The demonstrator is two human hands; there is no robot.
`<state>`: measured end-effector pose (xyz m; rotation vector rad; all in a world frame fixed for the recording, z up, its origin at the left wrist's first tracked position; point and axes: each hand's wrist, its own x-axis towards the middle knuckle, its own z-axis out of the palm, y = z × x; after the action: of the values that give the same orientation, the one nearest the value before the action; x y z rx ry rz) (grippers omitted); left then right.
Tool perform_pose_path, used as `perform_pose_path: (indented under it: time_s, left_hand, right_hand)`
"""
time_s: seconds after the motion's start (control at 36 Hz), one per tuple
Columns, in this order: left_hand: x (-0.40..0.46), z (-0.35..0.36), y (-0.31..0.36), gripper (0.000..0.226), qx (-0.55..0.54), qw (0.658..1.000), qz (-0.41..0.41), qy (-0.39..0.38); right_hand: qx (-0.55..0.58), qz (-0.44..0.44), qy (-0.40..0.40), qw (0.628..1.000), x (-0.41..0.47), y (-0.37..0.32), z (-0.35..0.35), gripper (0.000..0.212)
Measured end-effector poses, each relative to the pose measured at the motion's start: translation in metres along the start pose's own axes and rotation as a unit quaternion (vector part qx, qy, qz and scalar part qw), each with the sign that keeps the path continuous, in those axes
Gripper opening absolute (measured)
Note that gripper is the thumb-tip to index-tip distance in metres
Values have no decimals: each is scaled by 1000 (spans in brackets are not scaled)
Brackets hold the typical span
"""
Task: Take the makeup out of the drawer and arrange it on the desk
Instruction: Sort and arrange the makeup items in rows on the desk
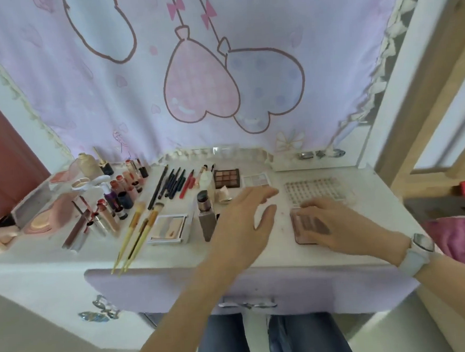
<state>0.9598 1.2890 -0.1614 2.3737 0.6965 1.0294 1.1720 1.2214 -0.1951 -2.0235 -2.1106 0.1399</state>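
My right hand [335,224] lies flat on a pink eyeshadow palette [301,230] on the white desk [368,194], fingers spread over its pans. Over the desk's middle my left hand [242,218] hovers with fingers apart and nothing in it. Laid out on the desk are a brown palette [226,178], a small pale palette [256,179], a clear sheet of stick-on gems [315,189], a row of dark pencils [173,180], two yellow-handled brushes [137,233], a white compact [169,229] and a grey bottle [206,215]. The lilac drawer front [156,286] below is closed.
Lipsticks, glosses and small bottles [118,193] crowd the desk's left part, with pink blush compacts [41,223] at the far left. A cartoon cloth [205,68] hangs behind. A wooden frame [426,109] stands at the right. My knees are under the desk.
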Motion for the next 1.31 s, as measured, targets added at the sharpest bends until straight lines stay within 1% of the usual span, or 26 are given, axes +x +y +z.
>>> perform_pose_path:
  time_s: [0.08, 0.14, 0.22, 0.28, 0.33, 0.39, 0.47, 0.53, 0.61, 0.69, 0.78, 0.83, 0.89, 0.94, 1.0, 1.06, 1.11, 1.17, 1.22, 1.25, 1.31]
  left_hand:
    - [-16, 40, -9, 30, 6, 998, -21, -62]
    - [-23, 61, -22, 32, 28, 994, -53, -94]
    - [-33, 81, -40, 37, 128, 981, -76, -124]
    - [-40, 88, -45, 36, 168, 978, -67, -107]
    - [-44, 91, -45, 34, 168, 981, -58, -78]
    - [-46, 92, -45, 34, 169, 982, -54, -66]
    - [-45, 90, -46, 35, 164, 983, -53, -69]
    - [-45, 89, -47, 36, 165, 982, -51, -78]
    - [-46, 89, -46, 37, 159, 982, -54, -84]
    - [-45, 89, -46, 37, 142, 984, -68, -82]
    - [-43, 90, -48, 34, 110, 987, -90, -78]
    - [-40, 88, -47, 28, 65, 988, -119, -69]
    - [-36, 83, -43, 25, -6, 985, -160, -64]
    - [-33, 76, -39, 25, -98, 974, -189, -83]
    - [-31, 69, -34, 19, -206, 953, -204, -90]
    - [-30, 64, -31, 13, -273, 936, -209, -78]
    - [-31, 64, -31, 13, -278, 936, -210, -52]
    - [-31, 62, -33, 21, -277, 935, -222, -12]
    - [-29, 61, -35, 25, -304, 920, -246, 23]
    - [-28, 60, -35, 23, -336, 905, -260, 37]
    - [-23, 62, -34, 23, -410, 864, -286, 56]
  right_hand:
    - [-29, -3, 0, 1000, -18, 4, 14, 54]
    - [-53, -5, -13, 999, -26, 5, 23, 62]
    - [-36, -2, -3, 999, -34, 7, 31, 63]
    - [-24, 0, 15, 1000, -37, 7, 32, 60]
    - [-35, 1, 24, 999, -37, 7, 31, 61]
    - [-45, 11, 6, 999, -32, 8, 31, 67]
    - [-21, 31, -59, 998, -23, 14, 27, 82]
    - [-39, 28, -89, 995, -18, 18, 24, 86]
    - [-60, 17, -83, 995, -13, 22, 22, 87]
    - [-38, 25, -79, 996, -12, 23, 23, 90]
    - [-12, 27, -76, 997, -12, 21, 28, 95]
    - [39, 36, -54, 997, -13, 18, 29, 95]
    - [128, 55, -31, 990, -13, 15, 28, 96]
    - [196, 56, -1, 979, -13, 10, 28, 96]
    - [203, 32, 28, 978, -14, 1, 30, 98]
    - [185, 6, 51, 981, -13, -9, 35, 102]
    - [166, -17, 76, 983, -10, -16, 40, 102]
    - [168, -34, 87, 981, -8, -19, 41, 94]
    - [236, -22, 93, 967, -6, -20, 37, 81]
    - [292, -4, 103, 951, -5, -21, 32, 75]
    - [413, 38, 124, 901, -4, -23, 20, 59]
